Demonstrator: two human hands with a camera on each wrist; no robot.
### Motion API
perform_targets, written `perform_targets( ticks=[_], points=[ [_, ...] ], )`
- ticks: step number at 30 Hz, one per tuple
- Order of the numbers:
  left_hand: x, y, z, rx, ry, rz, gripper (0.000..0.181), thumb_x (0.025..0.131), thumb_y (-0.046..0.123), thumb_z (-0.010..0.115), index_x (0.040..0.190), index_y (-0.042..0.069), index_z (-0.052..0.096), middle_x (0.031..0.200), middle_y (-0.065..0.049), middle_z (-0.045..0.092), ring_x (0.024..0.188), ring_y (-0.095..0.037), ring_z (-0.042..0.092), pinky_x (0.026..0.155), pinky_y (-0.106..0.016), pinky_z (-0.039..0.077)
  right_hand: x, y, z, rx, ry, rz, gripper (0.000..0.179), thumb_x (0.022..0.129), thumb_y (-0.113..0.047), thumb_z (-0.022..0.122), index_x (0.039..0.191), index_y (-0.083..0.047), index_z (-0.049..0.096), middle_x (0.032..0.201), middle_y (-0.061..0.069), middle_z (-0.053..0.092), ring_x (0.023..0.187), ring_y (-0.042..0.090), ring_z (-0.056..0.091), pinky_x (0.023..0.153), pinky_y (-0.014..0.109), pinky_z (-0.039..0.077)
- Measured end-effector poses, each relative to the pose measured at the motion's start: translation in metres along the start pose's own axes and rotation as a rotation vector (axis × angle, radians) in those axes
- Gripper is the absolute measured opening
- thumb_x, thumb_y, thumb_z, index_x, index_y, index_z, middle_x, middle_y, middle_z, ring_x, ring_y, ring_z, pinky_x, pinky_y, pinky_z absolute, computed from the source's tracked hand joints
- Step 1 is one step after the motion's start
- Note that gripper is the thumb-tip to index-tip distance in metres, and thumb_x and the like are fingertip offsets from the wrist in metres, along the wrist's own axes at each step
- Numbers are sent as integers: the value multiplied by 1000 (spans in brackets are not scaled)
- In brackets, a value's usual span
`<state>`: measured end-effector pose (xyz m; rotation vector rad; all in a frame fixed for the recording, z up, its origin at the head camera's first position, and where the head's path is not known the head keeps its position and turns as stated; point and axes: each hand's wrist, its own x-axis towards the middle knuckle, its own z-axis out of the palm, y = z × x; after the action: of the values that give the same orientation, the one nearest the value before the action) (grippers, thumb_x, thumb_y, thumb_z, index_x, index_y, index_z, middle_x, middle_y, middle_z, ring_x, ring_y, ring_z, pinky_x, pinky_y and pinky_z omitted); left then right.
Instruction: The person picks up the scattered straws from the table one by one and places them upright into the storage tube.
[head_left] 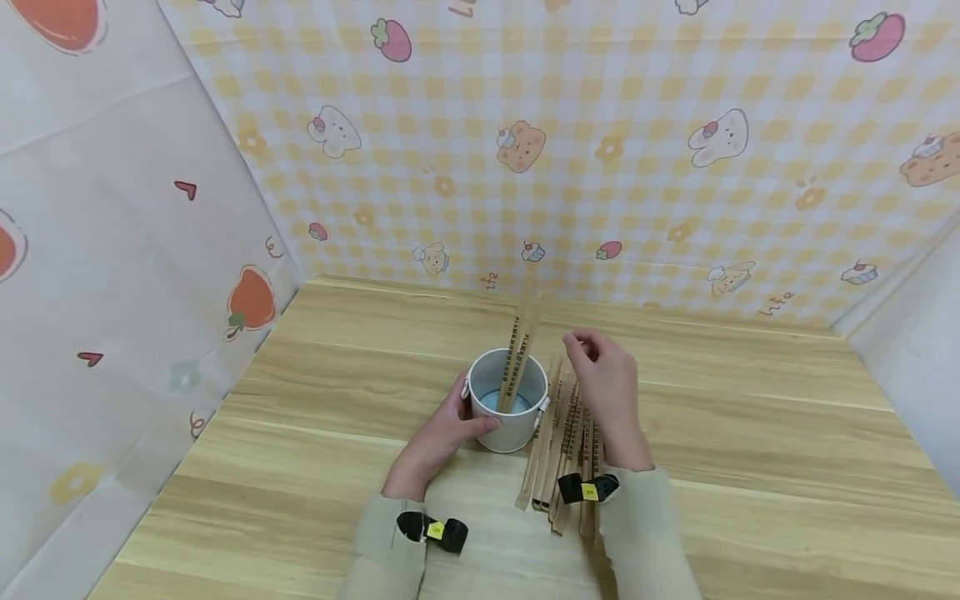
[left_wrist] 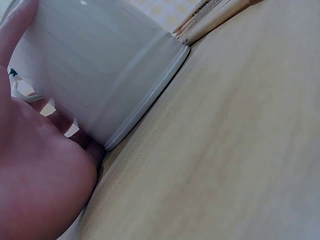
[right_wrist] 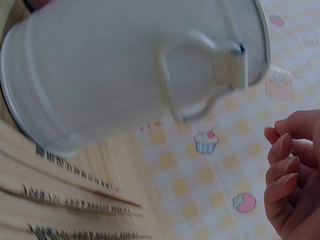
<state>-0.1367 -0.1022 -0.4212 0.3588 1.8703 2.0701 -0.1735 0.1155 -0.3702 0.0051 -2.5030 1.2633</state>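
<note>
A small white metal bucket (head_left: 507, 433) with handles on its sides stands upright on the table. My left hand (head_left: 444, 429) grips it from the left, thumb on the near side and fingers around the wall. Two paper-wrapped straws (head_left: 516, 358) printed with dark text lean inside it, rising above the rim. Right of the bucket, several more wrapped straws (head_left: 551, 450) lie side by side. Above their far ends is my right hand (head_left: 606, 379), fingers loosely curled, with nothing visible between them in the right wrist view. That hand is apart from the bucket.
The wood-grain table (head_left: 765, 417) extends to both sides. A yellow-checked cloth (head_left: 600, 192) with cartoon prints hangs along the back edge, and a white printed cloth (head_left: 135, 250) hangs at the left.
</note>
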Motion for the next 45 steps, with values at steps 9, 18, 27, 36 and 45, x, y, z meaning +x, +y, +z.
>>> perform_targets(
  ticks=[9,18,27,36,45],
  points=[
    [-1,-4,0,-3,0,-9,85,75,12,69,141,20,16,140,-11,25,130,-27,21,105,-38,18,-1,24,-11,-99,-15,85,33,87,-43,50,97,-14,64,78,2,60,65,17,50,56,31,40],
    [2,-5,-1,-10,-30,16,85,76,12,68,142,20,15,141,-12,23,130,-28,20,105,-40,18,-10,45,-23,-233,-127,149,40,89,-43,45,106,-10,60,89,7,59,69,20,53,57,33,41],
    [2,-6,-2,-19,-39,30,84,76,12,68,141,20,16,141,-14,23,130,-28,20,105,-39,17,-8,56,-32,-324,-381,237,55,88,-35,50,127,2,41,110,23,49,87,31,53,64,40,45],
    [1,-5,-2,-20,-22,22,84,75,13,69,141,20,16,141,-13,24,130,-27,21,105,-38,18,-10,70,-37,-341,-450,241,69,84,-36,56,132,7,30,115,31,47,96,39,51,74,49,45],
    [0,-3,-3,-9,-14,19,84,76,12,68,141,19,16,141,-12,24,130,-26,21,105,-38,17,-10,72,-30,-326,-479,223,67,83,-34,59,131,5,34,115,28,52,98,39,53,79,51,43]
  ],
)
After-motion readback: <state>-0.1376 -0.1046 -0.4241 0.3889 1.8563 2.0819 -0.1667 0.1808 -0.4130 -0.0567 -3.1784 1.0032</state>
